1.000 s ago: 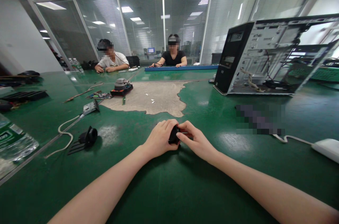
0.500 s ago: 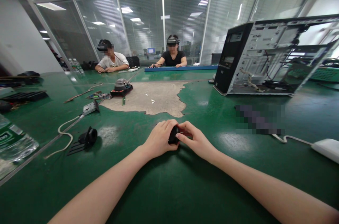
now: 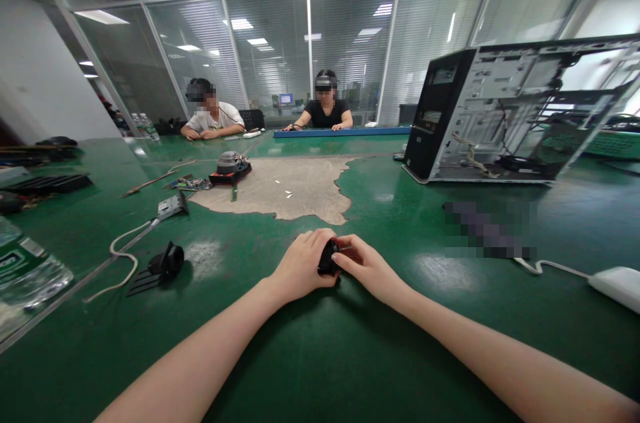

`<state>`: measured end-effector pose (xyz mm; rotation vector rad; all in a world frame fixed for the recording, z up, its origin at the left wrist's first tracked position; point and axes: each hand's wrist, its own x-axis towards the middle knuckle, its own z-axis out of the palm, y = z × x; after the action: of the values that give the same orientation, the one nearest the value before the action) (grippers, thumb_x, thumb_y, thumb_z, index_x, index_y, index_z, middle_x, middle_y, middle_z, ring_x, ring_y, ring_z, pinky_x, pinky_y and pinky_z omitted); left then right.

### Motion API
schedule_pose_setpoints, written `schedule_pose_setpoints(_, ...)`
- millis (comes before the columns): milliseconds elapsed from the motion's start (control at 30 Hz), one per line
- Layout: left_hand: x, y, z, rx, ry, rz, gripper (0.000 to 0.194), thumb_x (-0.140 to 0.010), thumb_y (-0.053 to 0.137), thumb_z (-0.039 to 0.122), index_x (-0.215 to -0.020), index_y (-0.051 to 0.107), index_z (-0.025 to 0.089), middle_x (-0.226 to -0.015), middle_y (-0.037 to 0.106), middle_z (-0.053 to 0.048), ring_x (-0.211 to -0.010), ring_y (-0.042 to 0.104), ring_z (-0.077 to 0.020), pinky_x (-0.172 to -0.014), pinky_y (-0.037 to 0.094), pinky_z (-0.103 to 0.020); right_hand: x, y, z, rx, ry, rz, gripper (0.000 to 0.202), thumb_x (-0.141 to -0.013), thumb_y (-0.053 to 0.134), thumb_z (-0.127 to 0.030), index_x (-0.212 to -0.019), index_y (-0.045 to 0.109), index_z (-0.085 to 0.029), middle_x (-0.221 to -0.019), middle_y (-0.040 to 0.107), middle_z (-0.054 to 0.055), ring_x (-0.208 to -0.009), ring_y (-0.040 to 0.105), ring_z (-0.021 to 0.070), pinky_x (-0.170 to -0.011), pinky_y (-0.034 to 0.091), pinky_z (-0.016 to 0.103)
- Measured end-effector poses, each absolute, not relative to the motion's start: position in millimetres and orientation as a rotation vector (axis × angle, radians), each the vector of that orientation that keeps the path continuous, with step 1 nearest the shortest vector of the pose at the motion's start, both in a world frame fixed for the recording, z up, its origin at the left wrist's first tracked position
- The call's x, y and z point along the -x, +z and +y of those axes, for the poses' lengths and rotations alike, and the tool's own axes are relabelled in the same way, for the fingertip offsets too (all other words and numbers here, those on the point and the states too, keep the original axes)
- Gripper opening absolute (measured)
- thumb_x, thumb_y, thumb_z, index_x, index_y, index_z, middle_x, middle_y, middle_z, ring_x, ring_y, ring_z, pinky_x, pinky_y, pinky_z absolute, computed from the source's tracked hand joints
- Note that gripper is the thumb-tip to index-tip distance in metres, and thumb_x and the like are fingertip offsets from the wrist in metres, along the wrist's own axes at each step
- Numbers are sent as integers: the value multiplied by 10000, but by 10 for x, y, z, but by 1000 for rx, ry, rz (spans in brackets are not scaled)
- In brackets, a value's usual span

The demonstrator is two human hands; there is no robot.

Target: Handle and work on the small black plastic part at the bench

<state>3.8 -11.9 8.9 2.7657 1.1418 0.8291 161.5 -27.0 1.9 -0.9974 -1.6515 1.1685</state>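
Note:
Between my hands, low over the green table (image 3: 280, 356), is a small black part (image 3: 327, 258), mostly covered by fingers, so its exact kind is hidden. My left hand (image 3: 305, 264) wraps round its left side with the fingers bent over the top. On the other side my right hand (image 3: 367, 264) pinches the part's right edge between thumb and fingers. Off to the left lies a black slatted plastic piece with a round end (image 3: 165, 266). A metal bracket-like box (image 3: 171, 205) with a pale cable (image 3: 125, 255) rests beyond it.
An opened computer case (image 3: 450, 123) stands at the right rear. At the left edge is a clear water bottle (image 3: 30, 270). A heatsink-like part on a red-black base (image 3: 230, 168) sits on the bare worn patch (image 3: 300, 190). Two people sit across the table.
Both hands stay round the black part in nearly the same pose. The whole view has shifted slightly downward in the picture; nothing else has visibly moved.

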Motion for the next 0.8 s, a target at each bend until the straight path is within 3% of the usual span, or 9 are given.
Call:
schedule_pose_setpoints(167, -33, 111, -127, -2761, 808, 1134, 536, -583, 588, 201, -1068, 359, 195, -1025, 507, -47, -901, 482, -228, -776, 381, -349, -1633, 48, -328, 914, 994, -1760, 203, -721, 568, -220, -895, 464, -204, -919, 521, 12, -906, 537, 144, -842, 455, 317)
schedule_pose_setpoints(400, -43, 88, -117, -2751, 841, 1141, 515, -607, 591, 242, -1066, 363, 193, -1016, 511, -54, -895, 485, -233, -770, 381, -352, -1617, 16, -281, 954, 1119, -1643, 168, -745, 538, -272, -857, 441, -194, -859, 529, 15, -832, 560, 146, -730, 495, 306)
schedule_pose_setpoints(533, -40, 84, -109, -2751, 847, 1145, 500, -607, 587, 230, -1055, 370, 194, -1008, 510, -54, -897, 487, -234, -772, 382, -354, -1616, 27, -278, 1017, 1148, -1655, 228, -743, 535, -267, -934, 441, -185, -913, 537, 41, -838, 563, 156, -742, 494, 330)
schedule_pose_setpoints(800, -33, 104, -127, -2734, 842, 1124, 539, -584, 592, 202, -1069, 358, 198, -1018, 508, -51, -909, 487, -230, -779, 383, -356, -1635, 24, -333, 904, 928, -1769, 145, -755, 525, -233, -887, 474, -202, -956, 499, 22, -906, 534, 139, -834, 466, 318)
